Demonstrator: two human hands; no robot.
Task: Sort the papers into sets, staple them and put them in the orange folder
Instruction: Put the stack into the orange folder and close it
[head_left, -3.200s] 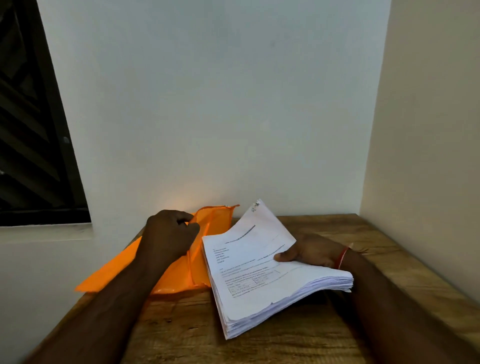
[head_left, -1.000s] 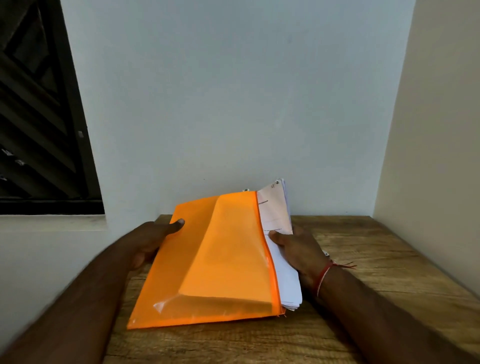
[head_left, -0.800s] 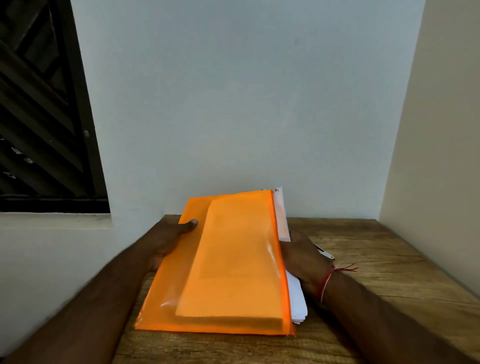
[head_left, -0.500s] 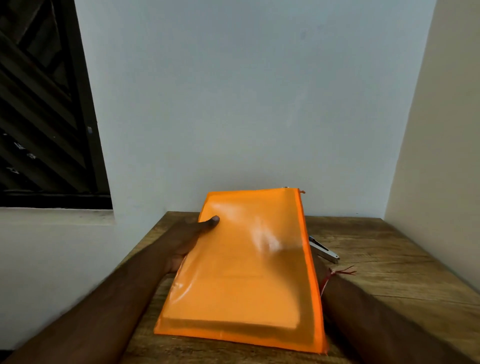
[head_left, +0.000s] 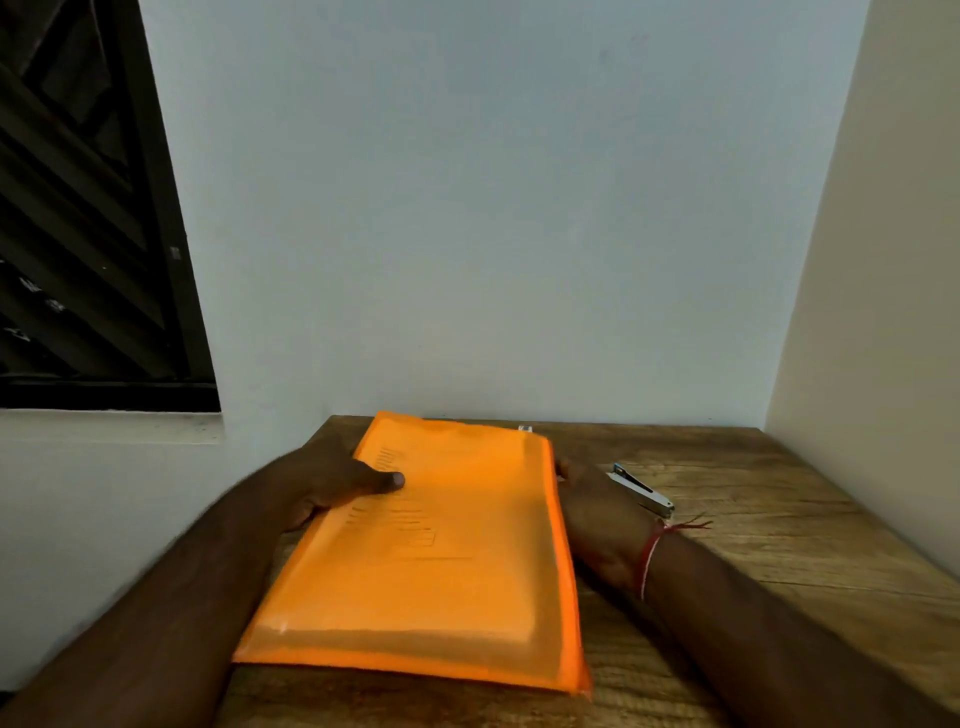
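The orange folder (head_left: 441, 561) lies flat on the wooden table (head_left: 779, 530), bulging with the stack of papers inside; printed lines show faintly through its cover. My left hand (head_left: 332, 480) grips the folder's left edge, thumb on top. My right hand (head_left: 597, 514) rests against the folder's right, zipped edge, fingers partly hidden under it. A silver stapler (head_left: 641, 491) lies on the table just right of my right hand.
A white wall stands right behind the table and a cream wall (head_left: 883, 312) closes its right side. A dark window (head_left: 78, 234) is at the upper left. The table's left edge runs near my left forearm.
The papers have gone fully into the folder, and the folder has come down from a tilt to lie flat. The stapler has come into view on the right.
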